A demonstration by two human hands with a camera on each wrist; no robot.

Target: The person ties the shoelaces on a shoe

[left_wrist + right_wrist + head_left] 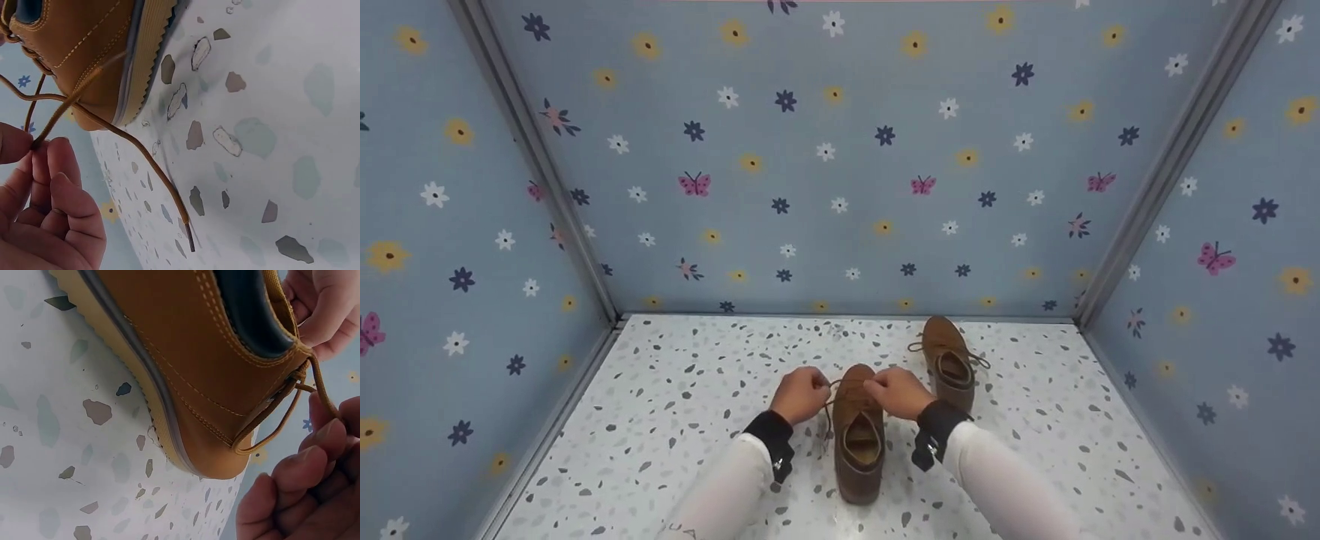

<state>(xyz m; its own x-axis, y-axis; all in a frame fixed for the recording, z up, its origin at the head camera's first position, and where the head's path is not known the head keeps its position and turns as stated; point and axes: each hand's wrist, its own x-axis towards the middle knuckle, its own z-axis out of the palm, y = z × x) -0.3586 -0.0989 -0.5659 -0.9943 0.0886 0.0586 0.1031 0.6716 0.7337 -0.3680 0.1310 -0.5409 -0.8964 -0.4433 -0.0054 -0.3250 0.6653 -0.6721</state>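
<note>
A brown lace-up shoe (859, 486) stands upright on the floor between my two hands, its toe pointing away from me. On its left side my left hand (800, 396) pinches a brown shoelace (53, 121) between thumb and fingertips. One lace end (169, 183) with a dark tip hangs loose beside the sole in the left wrist view. My right hand (901, 394), at the shoe's right side, pinches another part of the lace (322, 388) near the top eyelets. A slack loop of lace (275, 433) hangs below those fingers. The knot area is partly hidden by fingers.
A second brown shoe (941, 334), its lace tied in a bow, stands ahead and to the right, near the back panel (810, 247). Flower-printed panels enclose the speckled white floor (697, 450) at the left, back and right.
</note>
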